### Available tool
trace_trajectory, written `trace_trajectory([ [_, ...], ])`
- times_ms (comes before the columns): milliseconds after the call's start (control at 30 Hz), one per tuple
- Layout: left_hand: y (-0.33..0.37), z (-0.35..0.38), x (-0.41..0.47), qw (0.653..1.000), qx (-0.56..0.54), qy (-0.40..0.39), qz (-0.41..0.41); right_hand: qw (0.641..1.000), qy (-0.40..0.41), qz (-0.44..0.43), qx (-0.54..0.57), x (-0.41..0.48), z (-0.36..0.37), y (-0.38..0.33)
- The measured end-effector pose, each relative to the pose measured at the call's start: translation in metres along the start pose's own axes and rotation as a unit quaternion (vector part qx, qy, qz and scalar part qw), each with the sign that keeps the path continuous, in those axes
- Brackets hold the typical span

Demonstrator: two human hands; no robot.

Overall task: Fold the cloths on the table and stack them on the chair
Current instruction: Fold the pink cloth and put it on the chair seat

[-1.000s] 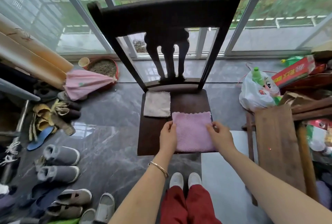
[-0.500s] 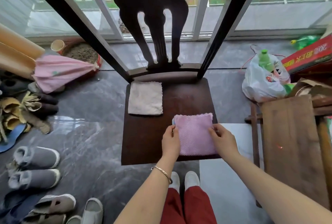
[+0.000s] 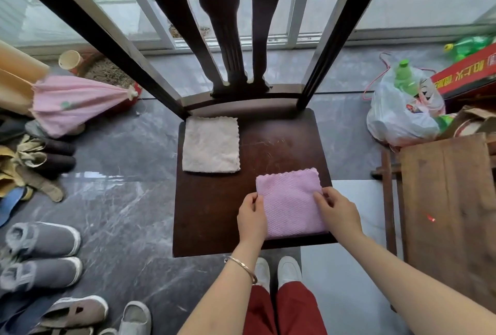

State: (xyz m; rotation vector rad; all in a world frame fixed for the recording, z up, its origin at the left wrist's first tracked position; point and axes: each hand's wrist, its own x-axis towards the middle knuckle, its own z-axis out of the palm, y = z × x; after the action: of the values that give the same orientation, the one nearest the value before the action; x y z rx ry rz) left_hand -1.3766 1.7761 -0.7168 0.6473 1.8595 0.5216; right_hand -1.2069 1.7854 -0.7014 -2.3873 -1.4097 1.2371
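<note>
A folded pink cloth (image 3: 291, 200) lies on the front right part of the dark wooden chair seat (image 3: 212, 208). My left hand (image 3: 251, 215) pinches its left edge, thumb on top. My right hand (image 3: 339, 211) pinches its right edge. A folded beige cloth (image 3: 210, 145) lies flat on the seat's back left corner, apart from the pink one. The table is not in view.
The chair's tall back (image 3: 230, 25) rises close in front. Several shoes (image 3: 40, 243) and a pink umbrella (image 3: 77, 103) litter the floor at left. A white plastic bag (image 3: 402, 114), a red box (image 3: 467, 71) and a wooden board (image 3: 451, 200) stand at right.
The view has come closer to the chair seat and tipped down. Both hands keep hold of the pink cloth, which now lies lower on the seat's front right.
</note>
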Motion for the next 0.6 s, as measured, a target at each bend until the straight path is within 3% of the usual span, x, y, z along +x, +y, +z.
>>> trace_trajectory([
  [600,0.004,-0.006,-0.002,0.998,0.054,0.038,0.005,0.998,0.031,0.056,-0.016,0.009,0.007,0.014],
])
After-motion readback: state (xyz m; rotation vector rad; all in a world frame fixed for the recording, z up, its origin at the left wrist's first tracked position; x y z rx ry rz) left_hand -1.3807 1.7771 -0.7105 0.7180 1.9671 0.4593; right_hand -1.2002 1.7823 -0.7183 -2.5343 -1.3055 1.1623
